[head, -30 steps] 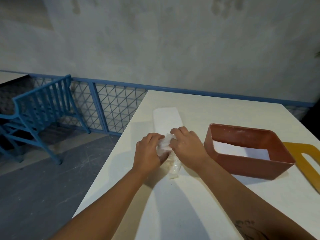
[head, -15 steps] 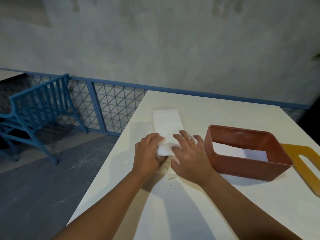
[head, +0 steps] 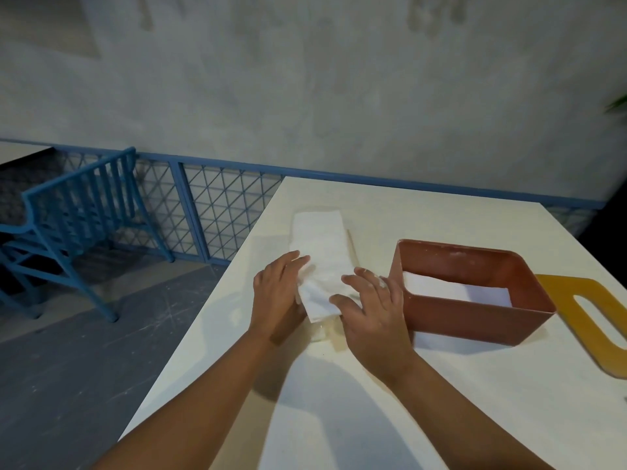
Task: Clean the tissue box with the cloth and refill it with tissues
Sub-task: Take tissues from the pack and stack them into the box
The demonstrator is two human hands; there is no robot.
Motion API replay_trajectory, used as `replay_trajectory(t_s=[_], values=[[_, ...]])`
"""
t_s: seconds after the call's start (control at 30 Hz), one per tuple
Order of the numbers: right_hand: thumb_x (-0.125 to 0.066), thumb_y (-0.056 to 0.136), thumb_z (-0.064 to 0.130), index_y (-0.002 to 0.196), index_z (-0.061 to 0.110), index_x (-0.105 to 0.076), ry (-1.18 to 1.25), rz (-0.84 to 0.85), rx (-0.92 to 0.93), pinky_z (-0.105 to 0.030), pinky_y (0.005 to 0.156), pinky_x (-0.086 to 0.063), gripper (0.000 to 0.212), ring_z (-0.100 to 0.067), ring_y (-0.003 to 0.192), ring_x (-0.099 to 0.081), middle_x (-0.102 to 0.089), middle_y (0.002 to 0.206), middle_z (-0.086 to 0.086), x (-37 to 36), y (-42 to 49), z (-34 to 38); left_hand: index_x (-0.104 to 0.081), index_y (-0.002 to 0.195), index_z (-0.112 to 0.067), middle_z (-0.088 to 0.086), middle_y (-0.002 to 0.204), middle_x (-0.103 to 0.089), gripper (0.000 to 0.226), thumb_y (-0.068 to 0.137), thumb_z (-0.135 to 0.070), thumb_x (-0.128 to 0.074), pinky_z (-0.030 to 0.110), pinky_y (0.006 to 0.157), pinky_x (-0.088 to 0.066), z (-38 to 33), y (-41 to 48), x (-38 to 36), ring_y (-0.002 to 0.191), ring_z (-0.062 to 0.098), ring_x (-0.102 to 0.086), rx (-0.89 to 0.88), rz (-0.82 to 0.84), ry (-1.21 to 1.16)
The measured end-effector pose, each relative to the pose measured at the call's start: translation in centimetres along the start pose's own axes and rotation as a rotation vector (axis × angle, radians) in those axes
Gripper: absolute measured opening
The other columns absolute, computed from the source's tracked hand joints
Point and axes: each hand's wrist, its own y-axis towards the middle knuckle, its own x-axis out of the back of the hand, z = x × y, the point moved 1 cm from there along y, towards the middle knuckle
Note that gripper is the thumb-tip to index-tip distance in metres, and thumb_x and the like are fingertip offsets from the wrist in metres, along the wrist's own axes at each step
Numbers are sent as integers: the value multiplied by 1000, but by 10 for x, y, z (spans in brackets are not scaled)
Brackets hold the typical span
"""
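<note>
Tissues (head: 319,245) between left hand (head: 276,296) and right hand (head: 373,310), both grips spread flat.

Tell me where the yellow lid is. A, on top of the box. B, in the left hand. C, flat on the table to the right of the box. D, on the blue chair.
C: the lid lies flat on the table, just right of the open box.
</note>
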Motion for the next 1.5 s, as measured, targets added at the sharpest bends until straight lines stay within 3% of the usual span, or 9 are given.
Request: replay_trajectory(t_s=[0.17,0.3,0.4,0.57,0.77,0.93,1.03,1.33,1.5], values=[[-57,79,-1,89,11,-68,85,-13,46,-40,81,-50,19,-25,85,-66,-70,87,-8,28,-3,-9,-52,116,-25,5,127,-57,45,75,-40,-64,28,94,-27,-42,-11,7,116,15,-46,-258,-231,-83],[-56,80,0,98,11,-55,141,-71,46,-35,66,-55,21,-25,72,-66,-70,80,-10,54,-5,-26,-58,94,-30,1,102,-70,24,73,-29,-70,28,84,-35,-71,-11,7,99,10,-56,-385,-287,-132],[-49,86,-1,92,4,-67,238,-115,-46,-35,68,-54,20,-24,75,-64,-69,81,-11,76,-7,-42,-63,87,-26,-4,85,-72,23,71,-16,-75,33,74,-46,-87,-12,5,84,11,-63,-400,-247,-154],[-44,81,-7,97,15,-57,524,-74,-277,-19,71,-45,30,-14,78,-56,-63,83,-6,113,-15,-74,-72,74,-19,-5,68,-69,5,70,-17,-75,20,58,-43,-113,-14,4,62,11,-60,-275,-107,-141],[-49,91,27,92,17,-59,708,-11,-637,-17,70,-43,14,-9,74,-55,-61,76,0,138,-46,-117,-68,68,-24,-7,66,-65,13,74,-17,-78,13,57,-39,-136,-24,-4,68,10,-56,146,-4,-381],[-50,95,6,98,21,-55,853,89,-870,-4,66,-44,16,-9,83,-59,-64,89,0,154,-76,-139,-64,73,-24,-5,75,-65,22,73,-7,-77,21,62,-47,-164,-32,-15,70,12,-59,506,-17,-739],[-48,96,6,113,24,-54,926,156,-959,-3,70,-46,26,7,90,-60,-64,100,15,157,-93,-147,-63,88,-24,-1,90,-68,18,78,-12,-73,28,72,-51,-172,-43,-28,84,19,-63,565,-13,-884],[-55,93,16,115,24,-46,900,342,-1111,-5,64,-50,25,-3,94,-59,-59,103,11,146,-133,-161,-53,115,-15,8,112,-64,37,81,-15,-69,37,84,-54,-179,-66,-67,104,26,-61,650,168,-877],[-53,94,21,117,26,-45,858,352,-1083,-6,67,-49,25,-5,95,-60,-58,104,13,144,-132,-164,-54,119,-12,8,112,-65,36,85,-18,-64,28,78,-52,-183,-62,-64,104,24,-61,600,138,-841]])
